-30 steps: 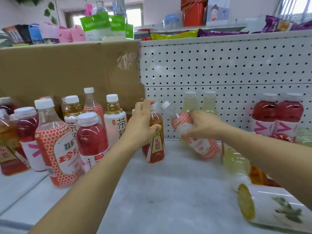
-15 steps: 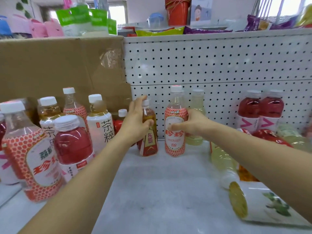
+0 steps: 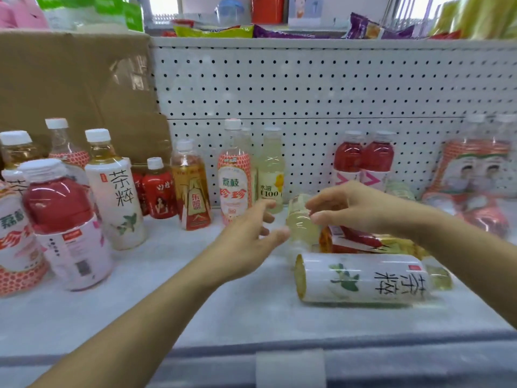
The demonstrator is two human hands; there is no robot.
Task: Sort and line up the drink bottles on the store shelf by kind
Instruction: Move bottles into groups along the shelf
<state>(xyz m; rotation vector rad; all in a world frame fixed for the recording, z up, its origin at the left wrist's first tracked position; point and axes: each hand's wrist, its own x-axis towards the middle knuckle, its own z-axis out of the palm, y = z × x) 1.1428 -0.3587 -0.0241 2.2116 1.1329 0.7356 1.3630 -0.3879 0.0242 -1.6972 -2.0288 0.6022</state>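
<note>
Flanking a pale-yellow drink bottle [image 3: 300, 224] that lies just behind the toppled white-label tea bottle [image 3: 363, 278], two hands hover over the shelf [image 3: 195, 303]. The left hand [image 3: 249, 236] spreads its fingers and holds nothing. The right hand [image 3: 361, 208] curls its fingers beside that bottle; whether they grip it cannot be told.

The left forearm [image 3: 156, 312] and right forearm [image 3: 453, 242] are bare along their visible length; left grip [image 3: 246, 239] and right grip [image 3: 361, 211] bare too, fingers slender.
</note>
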